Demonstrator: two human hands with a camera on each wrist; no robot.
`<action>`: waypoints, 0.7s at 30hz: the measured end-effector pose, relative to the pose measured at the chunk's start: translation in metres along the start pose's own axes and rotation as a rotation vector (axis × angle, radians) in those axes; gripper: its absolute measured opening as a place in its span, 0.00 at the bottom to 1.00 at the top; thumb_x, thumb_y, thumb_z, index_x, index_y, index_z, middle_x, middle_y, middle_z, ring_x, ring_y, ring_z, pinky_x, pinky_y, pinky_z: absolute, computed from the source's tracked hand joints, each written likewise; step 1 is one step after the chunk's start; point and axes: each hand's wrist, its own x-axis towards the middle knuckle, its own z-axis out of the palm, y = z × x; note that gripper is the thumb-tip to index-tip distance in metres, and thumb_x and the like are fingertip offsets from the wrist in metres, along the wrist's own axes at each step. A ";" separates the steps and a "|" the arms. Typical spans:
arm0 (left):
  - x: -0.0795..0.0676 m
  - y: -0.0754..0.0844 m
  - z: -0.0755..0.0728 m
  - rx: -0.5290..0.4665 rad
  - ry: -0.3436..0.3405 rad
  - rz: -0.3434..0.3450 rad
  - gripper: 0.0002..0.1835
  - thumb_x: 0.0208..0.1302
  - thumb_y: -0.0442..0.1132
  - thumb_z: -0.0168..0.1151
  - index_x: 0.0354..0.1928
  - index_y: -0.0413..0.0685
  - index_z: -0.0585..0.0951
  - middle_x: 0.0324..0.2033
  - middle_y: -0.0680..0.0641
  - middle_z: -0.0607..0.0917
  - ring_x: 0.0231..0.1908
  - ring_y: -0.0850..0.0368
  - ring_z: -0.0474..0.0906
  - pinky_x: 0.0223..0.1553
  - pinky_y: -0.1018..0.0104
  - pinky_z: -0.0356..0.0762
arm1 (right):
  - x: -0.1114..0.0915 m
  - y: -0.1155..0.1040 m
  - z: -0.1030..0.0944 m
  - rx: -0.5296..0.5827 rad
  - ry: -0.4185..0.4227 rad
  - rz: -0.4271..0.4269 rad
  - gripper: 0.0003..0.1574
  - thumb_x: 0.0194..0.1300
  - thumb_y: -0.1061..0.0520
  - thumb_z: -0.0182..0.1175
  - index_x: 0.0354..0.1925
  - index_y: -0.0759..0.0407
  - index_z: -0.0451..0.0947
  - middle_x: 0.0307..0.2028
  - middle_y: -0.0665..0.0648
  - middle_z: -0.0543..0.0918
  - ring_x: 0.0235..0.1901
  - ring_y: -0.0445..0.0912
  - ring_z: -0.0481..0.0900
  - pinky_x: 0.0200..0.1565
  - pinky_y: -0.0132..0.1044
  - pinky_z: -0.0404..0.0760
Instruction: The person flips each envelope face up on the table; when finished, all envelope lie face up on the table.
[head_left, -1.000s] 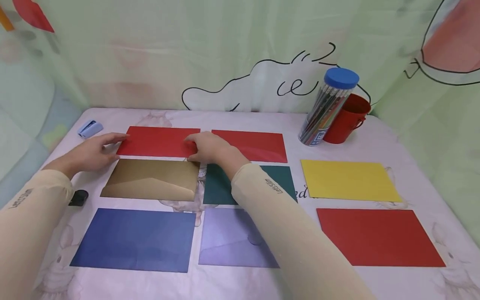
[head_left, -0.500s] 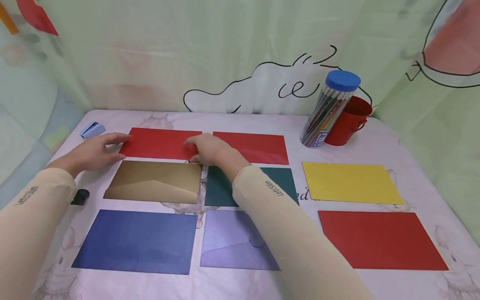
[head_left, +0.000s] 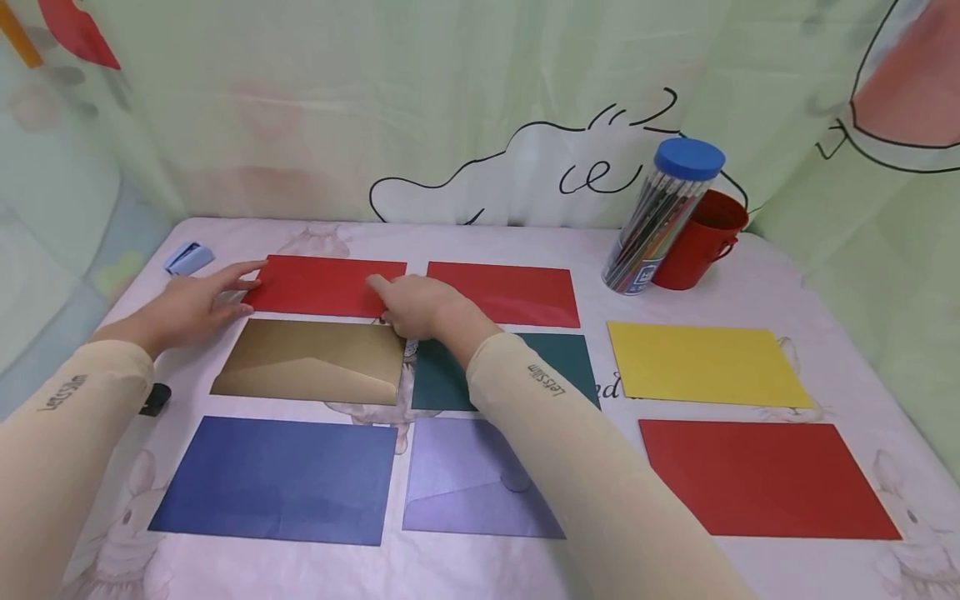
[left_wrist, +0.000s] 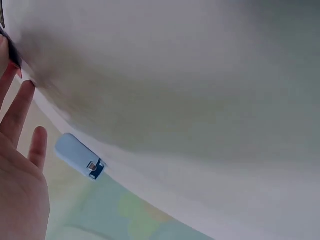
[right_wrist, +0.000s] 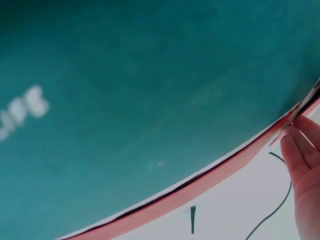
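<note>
A red paper rectangle (head_left: 322, 285) lies flat at the far left of the table, between both hands. My left hand (head_left: 187, 310) touches its left edge with the fingertips. At its right end, my right hand (head_left: 422, 304) rests with the fingertips on the paper; the thumb is low near the edge. Both wrist views show fairly straight fingers. Just below lies a gold envelope (head_left: 311, 367) with a pointed flap. A dark green sheet (head_left: 555, 362) is partly covered by my right arm, and a second red sheet (head_left: 517, 293) lies beyond it.
In front lie a blue sheet (head_left: 277, 479) and a lavender envelope (head_left: 457, 483). Yellow (head_left: 705, 364) and red sheets (head_left: 765, 475) are at right. A pencil jar (head_left: 656, 225) leans by a red bucket (head_left: 701, 242). A light-blue stapler (head_left: 187, 258) and black object (head_left: 155, 400) are left.
The right hand's fingers have shifted slightly, the index finger now pointing along the red paper. The papers have hardly moved; the whole view has drifted a little.
</note>
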 end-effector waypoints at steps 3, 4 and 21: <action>-0.001 -0.001 0.000 0.013 0.011 0.017 0.42 0.73 0.41 0.60 0.80 0.56 0.48 0.67 0.33 0.70 0.67 0.23 0.57 0.60 0.21 0.50 | 0.000 0.000 0.000 0.000 0.008 -0.003 0.51 0.69 0.50 0.64 0.79 0.51 0.47 0.37 0.51 0.79 0.33 0.42 0.78 0.42 0.32 0.79; -0.002 -0.002 -0.001 0.014 0.025 0.036 0.41 0.73 0.40 0.60 0.80 0.55 0.49 0.67 0.33 0.71 0.67 0.24 0.57 0.60 0.21 0.48 | -0.001 0.000 0.000 0.004 0.014 -0.006 0.51 0.70 0.50 0.63 0.79 0.51 0.46 0.35 0.51 0.79 0.31 0.42 0.78 0.40 0.32 0.79; -0.010 0.008 -0.015 -0.105 0.209 0.104 0.34 0.78 0.41 0.52 0.80 0.56 0.52 0.59 0.32 0.79 0.67 0.25 0.59 0.62 0.26 0.46 | -0.019 0.020 -0.008 0.131 0.255 -0.098 0.41 0.73 0.47 0.52 0.78 0.45 0.50 0.28 0.53 0.76 0.24 0.45 0.75 0.36 0.35 0.75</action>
